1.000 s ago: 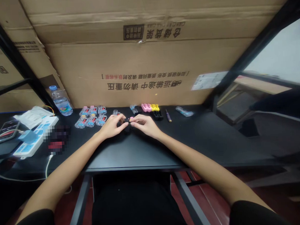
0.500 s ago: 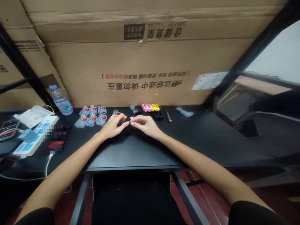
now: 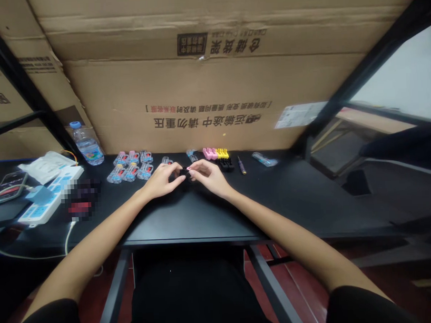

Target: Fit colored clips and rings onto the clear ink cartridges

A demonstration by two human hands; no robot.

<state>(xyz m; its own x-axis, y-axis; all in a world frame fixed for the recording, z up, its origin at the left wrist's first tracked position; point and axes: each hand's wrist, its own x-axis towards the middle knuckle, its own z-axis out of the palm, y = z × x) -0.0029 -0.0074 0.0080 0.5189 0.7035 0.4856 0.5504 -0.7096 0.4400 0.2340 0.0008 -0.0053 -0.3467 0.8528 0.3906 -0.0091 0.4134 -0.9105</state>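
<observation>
My left hand (image 3: 163,181) is closed, thumb and fingers pinching a small black plastic part (image 3: 184,172) above the desk. Against the part's right side, my right hand (image 3: 212,179) is also closed, its fingertips on a tiny pink piece (image 3: 188,168). The fingers hide most of both pieces, so how they fit together is unclear. Behind my right hand lie a pink plastic part (image 3: 210,153), a yellow one (image 3: 223,154) and black ones (image 3: 226,165). Several clear plastic cases (image 3: 130,172) with red and blue inside stand in rows left of my left hand.
A screwdriver (image 3: 242,165) and a clear piece (image 3: 264,159) lie to the right. Leftward are a water bottle (image 3: 88,144), a white power strip (image 3: 54,197), a phone (image 3: 10,186) and a cable. A cardboard sheet (image 3: 205,85) stands along the desk's back.
My right fingers have shifted slightly around the small parts. More of the black part shows between the hands, and less of the pink piece. My left hand stays nearly still.
</observation>
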